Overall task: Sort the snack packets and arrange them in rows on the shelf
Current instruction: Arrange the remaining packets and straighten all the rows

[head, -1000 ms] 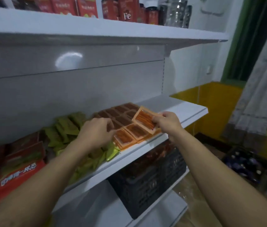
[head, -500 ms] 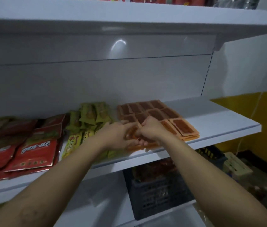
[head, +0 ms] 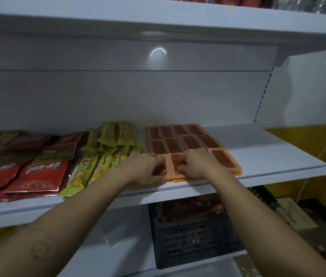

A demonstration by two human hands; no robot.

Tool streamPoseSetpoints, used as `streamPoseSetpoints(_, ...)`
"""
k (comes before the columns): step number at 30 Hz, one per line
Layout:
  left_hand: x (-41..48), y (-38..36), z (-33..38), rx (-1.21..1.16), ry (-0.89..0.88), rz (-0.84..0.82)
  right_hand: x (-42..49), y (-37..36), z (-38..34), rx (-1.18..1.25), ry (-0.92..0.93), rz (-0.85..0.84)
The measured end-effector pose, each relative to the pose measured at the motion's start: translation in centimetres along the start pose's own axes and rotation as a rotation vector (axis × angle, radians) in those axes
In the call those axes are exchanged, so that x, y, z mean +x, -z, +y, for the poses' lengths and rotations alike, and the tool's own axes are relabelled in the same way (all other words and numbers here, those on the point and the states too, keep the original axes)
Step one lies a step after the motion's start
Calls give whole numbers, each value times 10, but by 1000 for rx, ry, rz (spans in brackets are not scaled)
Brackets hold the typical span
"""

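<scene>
The shelf (head: 268,156) is split by type, I'd guess so each kind gets its own block. The big red packets (head: 38,172) are piled loosely on the left, the yellow-green packets (head: 102,162) sit in the middle, and the flat orange packets (head: 180,136) lie in tidy overlapping rows to the right, far to near. Both hands are on the near row: left hand (head: 144,170) curled round a stack's edge, right hand (head: 196,162) pinching the top packet, probably squaring it up. The red ones have white Chinese lettering, too blurry for me to read, and no brand is legible.
</scene>
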State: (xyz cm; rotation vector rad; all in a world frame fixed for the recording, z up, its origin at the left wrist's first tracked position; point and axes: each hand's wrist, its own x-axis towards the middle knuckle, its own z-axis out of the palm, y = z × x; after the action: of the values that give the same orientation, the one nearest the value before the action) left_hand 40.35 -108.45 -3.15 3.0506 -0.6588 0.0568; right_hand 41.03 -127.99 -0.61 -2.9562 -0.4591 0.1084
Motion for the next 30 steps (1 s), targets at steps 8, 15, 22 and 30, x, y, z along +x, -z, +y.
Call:
streamPoseSetpoints(8, -12, 25, -6, 100, 66, 22, -2, 4, -6, -16, 47, 131)
streamPoseSetpoints(15, -64, 47, -53, 132, 217, 84, 13, 17, -73, 25, 208, 168)
streamPoseSetpoints(22, -179, 64, -129, 150, 397, 206, 19, 15, -209, 18, 391, 210)
streamPoseSetpoints(30, -385, 72, -229, 153, 760, 234, -8, -12, -421, 46, 651, 149)
